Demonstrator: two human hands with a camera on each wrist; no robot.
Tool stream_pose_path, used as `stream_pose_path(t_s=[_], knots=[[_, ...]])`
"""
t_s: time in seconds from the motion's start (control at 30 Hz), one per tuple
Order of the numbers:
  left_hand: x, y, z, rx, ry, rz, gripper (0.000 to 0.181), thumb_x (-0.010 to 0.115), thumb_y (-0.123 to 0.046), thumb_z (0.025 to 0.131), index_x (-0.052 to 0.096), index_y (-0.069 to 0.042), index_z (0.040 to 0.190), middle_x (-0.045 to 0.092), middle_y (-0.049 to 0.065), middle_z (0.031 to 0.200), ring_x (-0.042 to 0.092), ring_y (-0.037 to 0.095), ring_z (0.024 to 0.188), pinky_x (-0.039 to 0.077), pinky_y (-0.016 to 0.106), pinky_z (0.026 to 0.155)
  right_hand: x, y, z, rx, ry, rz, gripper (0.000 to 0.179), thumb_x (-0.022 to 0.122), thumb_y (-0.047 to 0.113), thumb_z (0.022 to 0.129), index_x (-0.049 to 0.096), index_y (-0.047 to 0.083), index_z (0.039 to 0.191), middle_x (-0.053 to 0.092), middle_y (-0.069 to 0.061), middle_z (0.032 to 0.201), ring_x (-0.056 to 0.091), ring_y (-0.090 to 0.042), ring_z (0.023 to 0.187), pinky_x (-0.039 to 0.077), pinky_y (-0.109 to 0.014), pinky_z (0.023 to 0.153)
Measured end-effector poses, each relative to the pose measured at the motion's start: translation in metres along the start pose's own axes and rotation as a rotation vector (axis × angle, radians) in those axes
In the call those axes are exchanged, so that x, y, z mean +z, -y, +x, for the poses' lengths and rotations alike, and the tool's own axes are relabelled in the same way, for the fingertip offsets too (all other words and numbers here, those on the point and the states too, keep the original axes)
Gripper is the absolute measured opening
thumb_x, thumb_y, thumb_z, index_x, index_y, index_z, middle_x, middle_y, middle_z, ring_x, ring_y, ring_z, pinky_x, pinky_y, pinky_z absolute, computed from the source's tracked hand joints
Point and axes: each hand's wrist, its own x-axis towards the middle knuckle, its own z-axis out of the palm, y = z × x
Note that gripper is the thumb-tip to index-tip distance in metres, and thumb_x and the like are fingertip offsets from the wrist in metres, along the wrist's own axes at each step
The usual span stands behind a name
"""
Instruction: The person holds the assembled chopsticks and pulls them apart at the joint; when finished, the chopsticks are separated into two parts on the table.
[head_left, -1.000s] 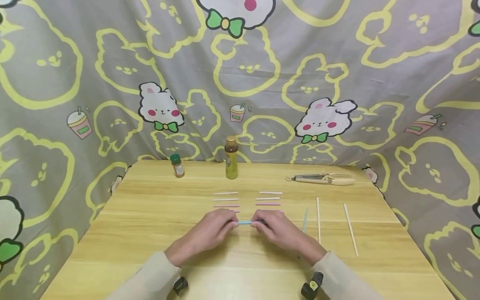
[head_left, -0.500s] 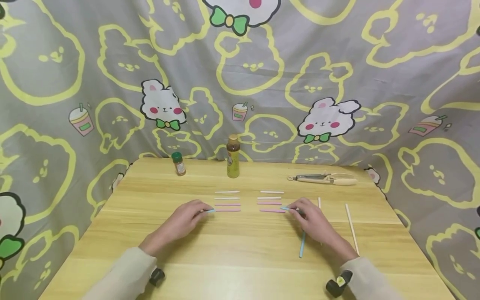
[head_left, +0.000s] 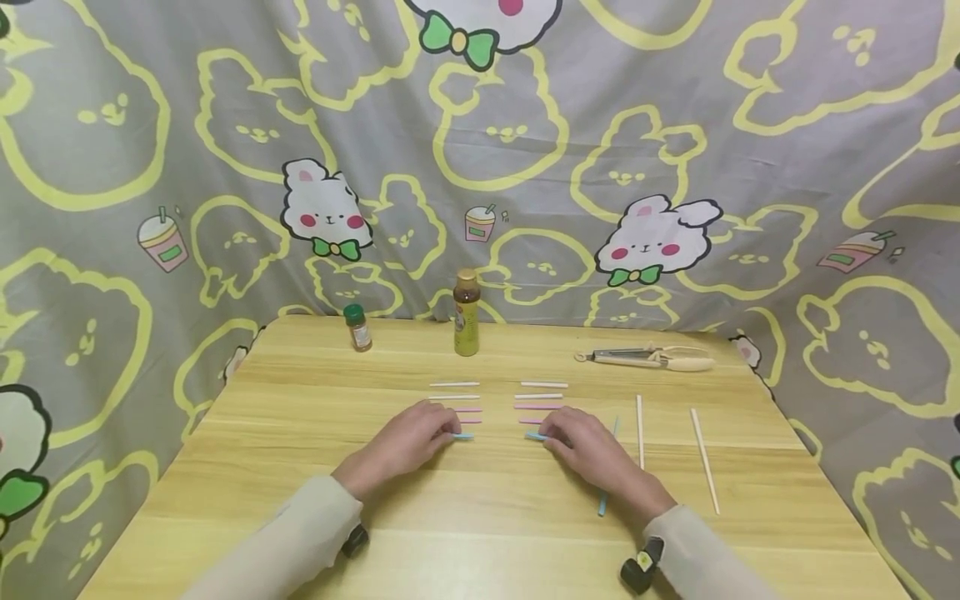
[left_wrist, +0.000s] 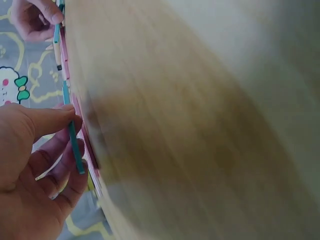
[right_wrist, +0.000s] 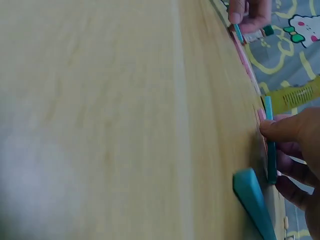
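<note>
Taking the yellow-labelled bottle [head_left: 466,321] as my mark, my left hand [head_left: 408,437] is in front of it and a little to its left. Its fingers [left_wrist: 47,122] grasp a short blue piece [head_left: 463,436], thumb against index finger, the piece nearly straight in front of the bottle. My right hand [head_left: 592,446] is in front of the bottle and to its right, its fingers [right_wrist: 282,130] pinching a second blue piece [head_left: 535,436]. I can't tell whether either piece touches the counter [head_left: 480,533].

Between the bottle and my hands lie short white sticks [head_left: 543,384] and, closer to me, short pink sticks [head_left: 537,407]; each kind makes two pairs, one in front of the bottle and one to its right. Farther right of the bottle, partly hidden by my right arm, is a long blue stick [head_left: 602,504], with two long pale sticks [head_left: 703,458] beyond. A green-capped jar [head_left: 357,329] stands left of the bottle; tongs [head_left: 645,358] lie well to its right.
</note>
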Motion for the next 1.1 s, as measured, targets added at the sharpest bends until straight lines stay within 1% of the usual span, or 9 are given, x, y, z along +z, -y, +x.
stream_pose_path(t_s=[0.13, 0.27, 0.47, 0.6, 0.77, 0.87, 0.97, 1.1], knots=[[0.003, -0.003, 0.004, -0.003, 0.017, 0.01, 0.005, 0.075, -0.01, 0.104, 0.074, -0.015, 0.104, 0.07, -0.004, 0.099, 0.064, 0.015, 0.098, 0.059, 0.035, 0.086, 0.003, 0.003, 0.004, -0.044, -0.029, -0.094, 0.009, 0.079, 0.015, 0.1, 0.078, 0.02, 0.107, 0.073, 0.008, 0.104, 0.07, -0.016, 0.1, 0.057, -0.046, 0.093], [0.004, -0.005, 0.007, -0.016, 0.026, 0.01, 0.006, 0.074, -0.009, 0.104, 0.074, -0.015, 0.105, 0.069, -0.003, 0.099, 0.065, 0.016, 0.098, 0.058, 0.035, 0.085, 0.004, 0.005, 0.006, -0.041, -0.042, -0.131, 0.009, 0.079, 0.014, 0.1, 0.079, 0.02, 0.106, 0.074, 0.005, 0.106, 0.071, -0.02, 0.102, 0.055, -0.048, 0.092], [0.003, -0.006, 0.009, -0.022, 0.031, 0.001, 0.005, 0.074, -0.009, 0.104, 0.074, -0.014, 0.105, 0.068, -0.004, 0.098, 0.064, 0.016, 0.097, 0.057, 0.035, 0.085, 0.004, 0.004, 0.007, -0.031, -0.039, -0.142, 0.008, 0.079, 0.016, 0.1, 0.08, 0.019, 0.107, 0.074, 0.003, 0.11, 0.072, -0.023, 0.107, 0.055, -0.049, 0.094], [0.004, -0.005, 0.01, -0.025, 0.029, -0.006, 0.005, 0.074, -0.009, 0.104, 0.074, -0.013, 0.106, 0.069, -0.003, 0.099, 0.064, 0.017, 0.098, 0.057, 0.037, 0.086, 0.001, 0.002, 0.005, -0.026, -0.048, -0.119, 0.01, 0.079, 0.02, 0.101, 0.08, 0.021, 0.111, 0.073, 0.006, 0.109, 0.071, -0.021, 0.107, 0.055, -0.049, 0.095], [0.005, -0.004, 0.01, -0.028, 0.028, -0.012, 0.007, 0.074, -0.008, 0.104, 0.075, -0.014, 0.107, 0.07, -0.002, 0.101, 0.066, 0.018, 0.101, 0.058, 0.039, 0.089, -0.022, -0.01, -0.004, -0.048, -0.069, -0.061, 0.013, 0.076, 0.016, 0.103, 0.08, 0.02, 0.115, 0.074, 0.008, 0.112, 0.069, -0.022, 0.111, 0.056, -0.053, 0.1], [0.005, -0.004, 0.01, -0.036, 0.031, -0.016, 0.007, 0.074, -0.008, 0.104, 0.075, -0.014, 0.108, 0.07, -0.003, 0.101, 0.066, 0.018, 0.102, 0.058, 0.039, 0.09, -0.039, -0.023, -0.012, -0.087, -0.058, -0.079, 0.017, 0.075, 0.006, 0.101, 0.08, 0.018, 0.113, 0.075, 0.005, 0.114, 0.069, -0.025, 0.114, 0.057, -0.054, 0.101], [0.005, -0.004, 0.01, -0.048, 0.035, -0.018, 0.007, 0.074, -0.008, 0.104, 0.075, -0.014, 0.107, 0.07, -0.003, 0.101, 0.065, 0.017, 0.101, 0.058, 0.039, 0.09, -0.052, -0.036, -0.021, -0.108, -0.025, -0.111, 0.022, 0.074, -0.001, 0.099, 0.08, 0.017, 0.11, 0.074, 0.005, 0.113, 0.068, -0.024, 0.113, 0.058, -0.053, 0.1], [0.005, -0.004, 0.009, -0.055, 0.043, -0.018, 0.007, 0.074, -0.008, 0.104, 0.075, -0.014, 0.108, 0.069, -0.003, 0.102, 0.065, 0.017, 0.102, 0.058, 0.04, 0.09, -0.064, -0.048, -0.033, -0.12, 0.054, -0.129, 0.03, 0.074, -0.005, 0.096, 0.08, 0.022, 0.107, 0.072, 0.006, 0.113, 0.067, -0.022, 0.111, 0.057, -0.054, 0.097]])
